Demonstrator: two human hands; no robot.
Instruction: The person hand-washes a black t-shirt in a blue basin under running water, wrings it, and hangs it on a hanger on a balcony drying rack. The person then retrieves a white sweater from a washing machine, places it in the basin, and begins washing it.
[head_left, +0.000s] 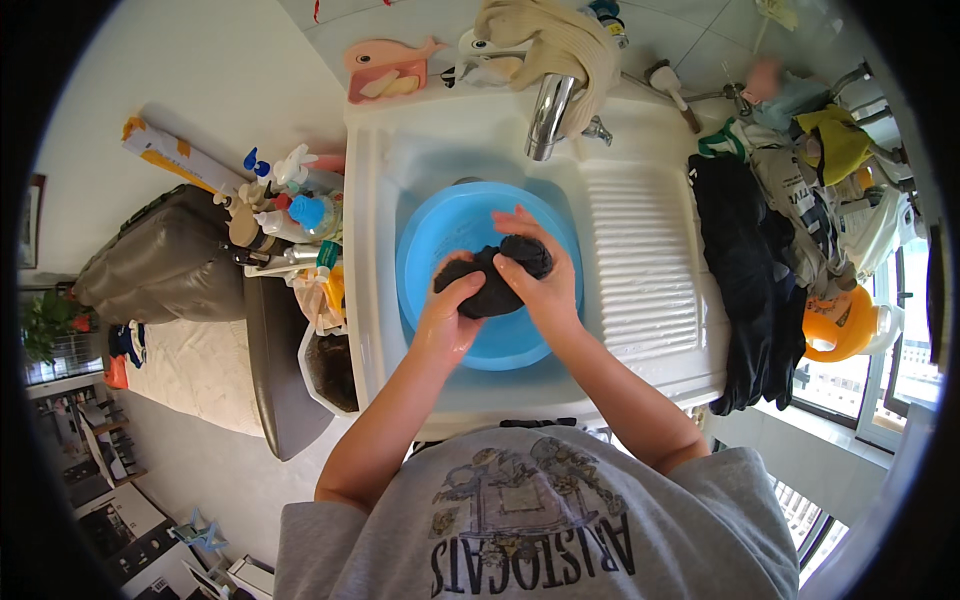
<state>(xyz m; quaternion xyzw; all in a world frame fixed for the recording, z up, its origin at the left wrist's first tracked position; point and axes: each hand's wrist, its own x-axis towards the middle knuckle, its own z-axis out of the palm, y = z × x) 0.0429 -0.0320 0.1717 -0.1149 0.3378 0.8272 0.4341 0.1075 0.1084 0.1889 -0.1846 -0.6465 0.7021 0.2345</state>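
Observation:
A dark, bunched piece of cloth (489, 292) is gripped between both hands over a blue plastic basin (420, 330). My left hand (452, 307) holds its left end, the thumb lying across the top. Around the right end my right hand (538, 274) is closed with its thumb, while its fingers reach up past a rolled knob of the fabric. Wet skin shows on both hands. The basin stands in a white laundry sink (375, 225), and some water with small bubbles appears inside it. What kind of garment the cloth is cannot be made out.
A chrome faucet (550, 120) draped with a beige knit cloth (592, 60) overhangs the sink. To the right lies a ribbed washboard (645, 262), with dark clothes (739, 285) beyond it. Several bottles (300, 214) crowd the left side. A pink whale-shaped soap dish (390, 67) hangs behind.

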